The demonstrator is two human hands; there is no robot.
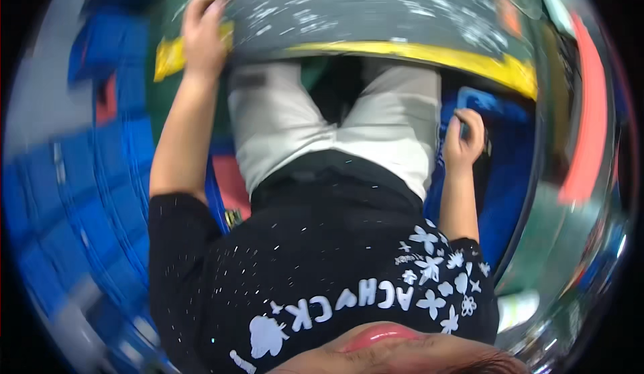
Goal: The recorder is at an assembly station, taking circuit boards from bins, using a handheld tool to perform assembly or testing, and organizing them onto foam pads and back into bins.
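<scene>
My left hand (203, 35) is at the left end of the dark grey work surface (362, 12), over the yellow edge strip (171, 57). Its fingers are curled, with thumb and forefinger close together; blur hides what, if anything, they hold. Lower down, my right hand (464, 138) is beside my right thigh, in front of a blue bin (496, 163). Its fingers bend in toward the thumb, and a small dark spot shows at the tips, too small to name. White streaks and flecks on the grey surface are smeared by motion.
Blue crates (74, 173) are stacked along my left side. A red curved panel (587, 119) stands at the far right beside a green floor (537, 240). The yellow-taped front edge (416, 52) of the work surface crosses above my thighs. A skin-coloured blur shows beyond my left hand.
</scene>
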